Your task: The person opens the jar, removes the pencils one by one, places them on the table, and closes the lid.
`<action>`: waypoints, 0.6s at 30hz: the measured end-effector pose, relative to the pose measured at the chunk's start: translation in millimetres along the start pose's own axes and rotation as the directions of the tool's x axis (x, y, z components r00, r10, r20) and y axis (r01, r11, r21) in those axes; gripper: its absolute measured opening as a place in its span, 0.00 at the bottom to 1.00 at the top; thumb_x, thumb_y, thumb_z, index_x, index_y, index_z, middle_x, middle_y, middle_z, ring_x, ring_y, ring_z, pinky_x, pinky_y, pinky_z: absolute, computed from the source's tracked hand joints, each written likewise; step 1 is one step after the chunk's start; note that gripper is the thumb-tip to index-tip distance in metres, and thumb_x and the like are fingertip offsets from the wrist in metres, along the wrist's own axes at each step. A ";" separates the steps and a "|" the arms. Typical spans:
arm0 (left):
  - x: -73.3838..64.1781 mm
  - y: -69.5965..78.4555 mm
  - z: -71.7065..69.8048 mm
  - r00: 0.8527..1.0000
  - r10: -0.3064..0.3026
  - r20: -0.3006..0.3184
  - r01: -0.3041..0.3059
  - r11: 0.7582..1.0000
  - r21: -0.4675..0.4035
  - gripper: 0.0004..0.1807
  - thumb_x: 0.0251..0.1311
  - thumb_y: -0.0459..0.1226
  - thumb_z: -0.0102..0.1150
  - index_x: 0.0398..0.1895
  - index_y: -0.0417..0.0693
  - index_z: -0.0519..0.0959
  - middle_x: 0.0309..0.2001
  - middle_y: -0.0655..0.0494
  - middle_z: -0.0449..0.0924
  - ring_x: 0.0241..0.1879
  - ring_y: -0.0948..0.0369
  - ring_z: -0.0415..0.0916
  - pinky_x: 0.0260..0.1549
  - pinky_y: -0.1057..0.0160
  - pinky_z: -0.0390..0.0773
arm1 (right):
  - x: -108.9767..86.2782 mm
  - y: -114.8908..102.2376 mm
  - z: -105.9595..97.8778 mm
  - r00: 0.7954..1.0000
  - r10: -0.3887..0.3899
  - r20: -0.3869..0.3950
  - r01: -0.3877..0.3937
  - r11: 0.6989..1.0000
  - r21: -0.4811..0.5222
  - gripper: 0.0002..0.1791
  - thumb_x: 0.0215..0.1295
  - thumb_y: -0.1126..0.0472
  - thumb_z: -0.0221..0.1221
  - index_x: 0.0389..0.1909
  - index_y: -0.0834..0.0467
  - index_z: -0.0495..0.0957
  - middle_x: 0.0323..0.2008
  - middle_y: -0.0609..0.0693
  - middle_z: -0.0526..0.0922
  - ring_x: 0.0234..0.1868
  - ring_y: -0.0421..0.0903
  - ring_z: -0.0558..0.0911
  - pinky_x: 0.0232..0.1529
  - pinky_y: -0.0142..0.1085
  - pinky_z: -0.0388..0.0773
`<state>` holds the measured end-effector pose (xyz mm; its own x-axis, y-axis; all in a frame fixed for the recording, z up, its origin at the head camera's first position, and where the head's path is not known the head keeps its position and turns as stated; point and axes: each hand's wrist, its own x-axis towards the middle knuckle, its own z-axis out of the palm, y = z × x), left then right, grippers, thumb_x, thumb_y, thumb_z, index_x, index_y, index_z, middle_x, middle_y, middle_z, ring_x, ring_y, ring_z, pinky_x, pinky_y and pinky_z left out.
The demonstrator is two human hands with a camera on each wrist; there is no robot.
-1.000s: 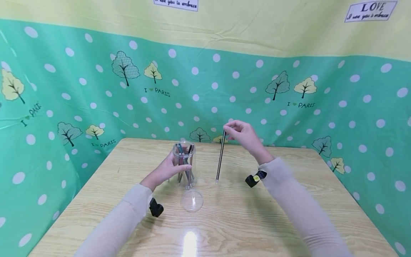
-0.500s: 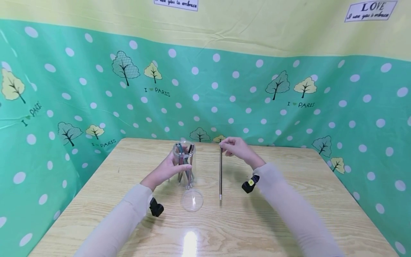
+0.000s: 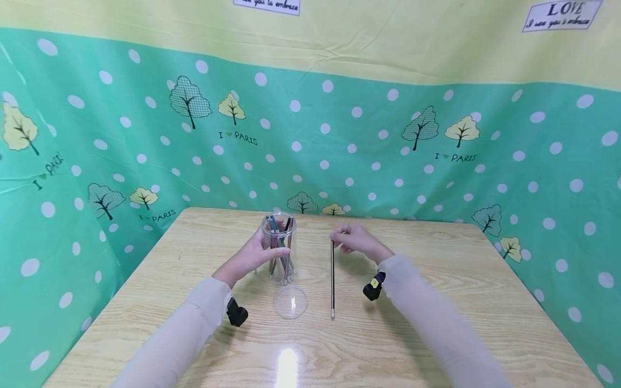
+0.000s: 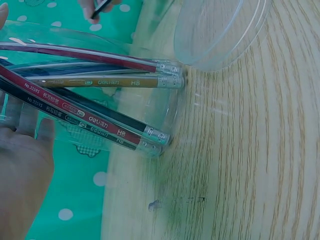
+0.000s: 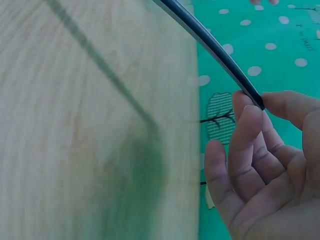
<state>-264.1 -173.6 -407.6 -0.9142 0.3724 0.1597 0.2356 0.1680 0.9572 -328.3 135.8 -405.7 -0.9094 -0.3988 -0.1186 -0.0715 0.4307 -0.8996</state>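
Note:
My left hand (image 3: 254, 254) grips a clear plastic jar (image 3: 294, 245), its thumb across the near side. Inside the jar lean several pencils (image 4: 125, 82) in red, black, blue and gold, silver ends down at the base. Between thumb and fingertips, my right hand (image 3: 358, 240) pinches one end of a dark striped pencil (image 3: 332, 277). That pencil points toward me, its silver end nearest, to the right of the jar. In the right wrist view its shadow falls on the wood, apart from the pencil. A round clear lid (image 3: 290, 302) lies in front of the jar.
The pale wooden table (image 3: 436, 302) runs back to a green and yellow printed curtain (image 3: 310, 118) that hangs behind and at both sides. A bright light reflection shows on the wood near the front.
My right hand has come down and slightly left with the pencil, whose silver end now sits nearer to me. My left hand and the jar stay where they were.

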 end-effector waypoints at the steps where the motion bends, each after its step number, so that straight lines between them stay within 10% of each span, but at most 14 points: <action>1: 0.1 -0.1 0.1 1.000 0.001 0.001 -0.001 1.000 -0.004 0.45 0.61 0.40 0.70 0.77 0.59 0.55 0.71 0.51 0.66 0.72 0.49 0.59 0.68 0.39 0.58 | 0.7 2.8 0.7 1.000 0.003 0.008 -0.003 1.000 0.002 0.16 0.73 0.54 0.59 0.49 0.64 0.79 0.40 0.56 0.83 0.39 0.56 0.82 0.44 0.43 0.82; 18: 2.5 -3.7 0.6 1.000 0.021 0.000 -0.021 1.000 -0.009 0.42 0.63 0.37 0.69 0.76 0.56 0.56 0.70 0.48 0.66 0.71 0.48 0.60 0.68 0.40 0.59 | 2.1 26.3 17.3 0.999 0.036 0.017 -0.035 0.998 -0.050 0.11 0.72 0.59 0.59 0.39 0.66 0.80 0.30 0.54 0.81 0.28 0.44 0.79 0.33 0.35 0.83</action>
<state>-267.1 -172.8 -410.9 -0.9089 0.3761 0.1800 0.2521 0.1517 0.9557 -325.1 132.3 -437.0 -0.9041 -0.3970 -0.1580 -0.0603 0.4846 -0.8727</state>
